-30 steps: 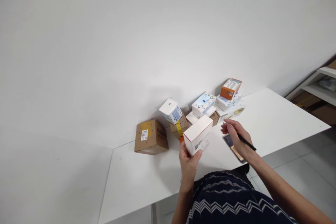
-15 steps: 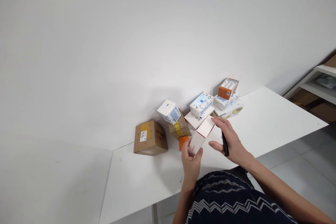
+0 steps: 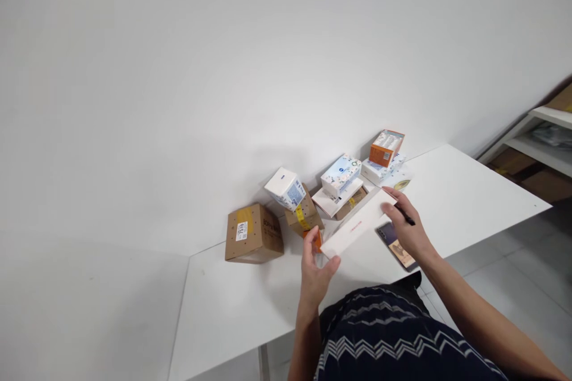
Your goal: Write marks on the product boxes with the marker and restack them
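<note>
A long white box with small red print on its side is tilted above the table between my two hands. My left hand grips its near left end, thumb below and fingers along the far edge. At the opposite end, my right hand pinches the box with thumb and fingers. A slim black pen-like tool is also tucked in that hand; its exact kind is unclear. Behind my left fingers an orange box is partly hidden. Under my right hand lies a phone with a picture on its back.
On the white table stand a brown carton and a taped smaller carton, topped by a white-blue box. Further right are a stacked patterned box and an orange-white box. Shelves stand far right.
The white box has been turned, so its long printed side now faces me. My right hand has closed on its far end and moved right, and the phone has come into view.
</note>
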`<action>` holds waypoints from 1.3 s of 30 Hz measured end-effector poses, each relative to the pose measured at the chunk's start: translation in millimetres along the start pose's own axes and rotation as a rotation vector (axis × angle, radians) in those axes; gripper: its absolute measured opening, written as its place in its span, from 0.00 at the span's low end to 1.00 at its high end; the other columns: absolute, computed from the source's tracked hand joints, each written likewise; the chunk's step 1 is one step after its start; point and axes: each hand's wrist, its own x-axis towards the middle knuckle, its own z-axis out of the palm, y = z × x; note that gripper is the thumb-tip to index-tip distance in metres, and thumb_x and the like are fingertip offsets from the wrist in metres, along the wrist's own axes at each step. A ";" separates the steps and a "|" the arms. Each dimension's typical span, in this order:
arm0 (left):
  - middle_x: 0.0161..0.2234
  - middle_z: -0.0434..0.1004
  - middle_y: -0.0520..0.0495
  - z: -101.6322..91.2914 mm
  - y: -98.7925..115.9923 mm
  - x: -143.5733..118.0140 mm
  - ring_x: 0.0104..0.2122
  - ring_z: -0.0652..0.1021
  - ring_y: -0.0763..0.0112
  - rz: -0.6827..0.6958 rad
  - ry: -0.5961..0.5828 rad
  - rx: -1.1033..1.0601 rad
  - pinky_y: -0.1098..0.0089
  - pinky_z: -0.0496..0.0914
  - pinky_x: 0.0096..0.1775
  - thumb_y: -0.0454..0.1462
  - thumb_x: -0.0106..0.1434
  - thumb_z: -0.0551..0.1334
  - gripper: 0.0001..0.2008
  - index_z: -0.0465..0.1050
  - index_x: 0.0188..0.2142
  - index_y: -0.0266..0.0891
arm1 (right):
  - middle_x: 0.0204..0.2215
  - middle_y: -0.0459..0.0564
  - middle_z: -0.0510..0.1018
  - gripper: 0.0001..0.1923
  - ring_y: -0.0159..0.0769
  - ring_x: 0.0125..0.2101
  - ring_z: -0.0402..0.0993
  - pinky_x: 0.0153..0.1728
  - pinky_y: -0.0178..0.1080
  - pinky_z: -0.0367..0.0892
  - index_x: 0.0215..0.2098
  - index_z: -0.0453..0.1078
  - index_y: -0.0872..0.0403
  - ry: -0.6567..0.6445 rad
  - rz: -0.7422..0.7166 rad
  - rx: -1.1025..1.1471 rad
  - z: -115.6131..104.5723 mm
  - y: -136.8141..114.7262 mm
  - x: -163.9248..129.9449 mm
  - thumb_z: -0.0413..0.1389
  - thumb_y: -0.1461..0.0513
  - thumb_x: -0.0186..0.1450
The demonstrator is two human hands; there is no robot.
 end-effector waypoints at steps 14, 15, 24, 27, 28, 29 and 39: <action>0.49 0.72 0.42 15.1 -6.5 3.9 0.48 0.74 0.63 -0.109 -0.101 -0.304 0.61 0.68 0.51 0.40 0.50 0.70 0.35 0.62 0.56 0.46 | 0.35 0.45 0.76 0.17 0.35 0.35 0.72 0.40 0.38 0.72 0.38 0.72 0.48 0.034 0.266 0.473 5.9 11.4 3.7 0.60 0.48 0.57; 0.50 0.71 0.42 15.2 -7.2 4.0 0.49 0.74 0.62 -0.093 -0.108 -0.293 0.60 0.68 0.52 0.41 0.50 0.70 0.35 0.61 0.57 0.45 | 0.34 0.45 0.76 0.17 0.36 0.35 0.72 0.40 0.38 0.72 0.38 0.72 0.49 0.036 0.278 0.463 5.7 13.3 3.7 0.60 0.48 0.57; 0.61 0.60 0.42 16.7 2.2 10.9 0.62 0.62 0.58 0.156 -0.024 0.131 0.60 0.59 0.60 0.40 0.56 0.67 0.27 0.65 0.55 0.46 | 0.27 0.46 0.72 0.16 0.37 0.31 0.73 0.40 0.40 0.75 0.37 0.70 0.50 0.024 0.505 0.542 6.9 30.2 -1.4 0.60 0.48 0.58; 0.58 0.66 0.43 17.9 7.4 12.8 0.58 0.67 0.59 0.153 -0.060 0.194 0.60 0.61 0.58 0.38 0.58 0.65 0.25 0.66 0.55 0.46 | 0.29 0.47 0.74 0.17 0.37 0.30 0.73 0.39 0.42 0.76 0.39 0.69 0.49 0.002 0.528 0.522 7.1 36.7 -3.4 0.58 0.46 0.59; 0.56 0.68 0.43 18.2 8.8 13.3 0.56 0.69 0.59 0.126 -0.073 0.211 0.60 0.63 0.56 0.38 0.58 0.65 0.24 0.66 0.54 0.45 | 0.30 0.48 0.75 0.18 0.37 0.30 0.73 0.38 0.42 0.77 0.38 0.69 0.49 -0.021 0.528 0.511 7.0 39.5 -4.0 0.57 0.45 0.60; 0.54 0.70 0.43 18.4 10.0 13.9 0.54 0.71 0.59 0.099 -0.084 0.226 0.61 0.65 0.54 0.38 0.58 0.65 0.24 0.67 0.54 0.45 | 0.30 0.48 0.75 0.18 0.37 0.30 0.73 0.37 0.43 0.77 0.37 0.69 0.49 -0.047 0.531 0.503 6.7 42.7 -4.6 0.57 0.45 0.60; 0.50 0.76 0.43 7.8 8.0 21.2 0.49 0.74 0.58 0.010 0.031 0.254 0.60 0.67 0.52 0.41 0.55 0.66 0.26 0.68 0.54 0.42 | 0.28 0.49 0.78 0.14 0.37 0.30 0.78 0.37 0.40 0.78 0.32 0.71 0.51 0.149 0.537 0.515 -23.0 69.8 1.3 0.67 0.55 0.51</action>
